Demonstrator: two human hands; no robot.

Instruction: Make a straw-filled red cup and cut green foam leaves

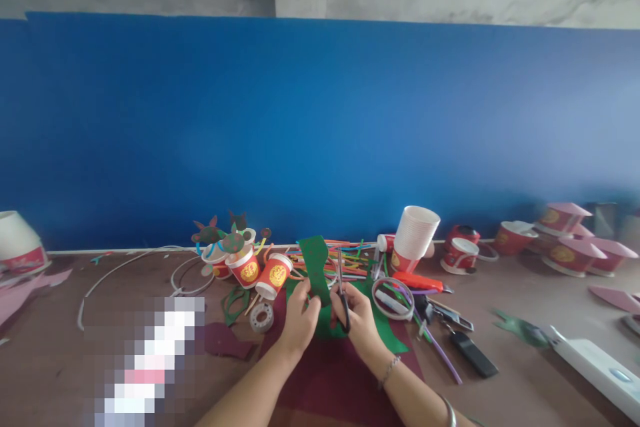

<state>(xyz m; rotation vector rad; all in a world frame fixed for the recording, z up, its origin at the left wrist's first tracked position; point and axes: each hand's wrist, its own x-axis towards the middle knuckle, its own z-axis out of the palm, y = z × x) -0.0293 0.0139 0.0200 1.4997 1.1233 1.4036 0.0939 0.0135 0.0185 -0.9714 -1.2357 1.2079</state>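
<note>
My left hand (301, 315) pinches the lower end of a green paper strip (314, 263), which stands upright and curls at the top. In my right hand (359, 315) is a pair of scissors (342, 293), blades pointing up and away from me, just to the right of the strip. Whether the blades touch the paper I cannot tell. Below both hands lie a larger green sheet (387, 330) and a dark red sheet (340, 383) on the table. A roll of tape (261, 317) sits left of my left hand, beside a green paper cutout (235, 305).
Red-and-white paper cups (274, 276) with paper figures stand at the back left. A tall cup stack (416, 237) rises at the back right, near an orange box cutter (419, 281), a tape ring (393, 298) and a black key fob (473, 352). Colourful pipe cleaners (350, 248) lie behind my hands.
</note>
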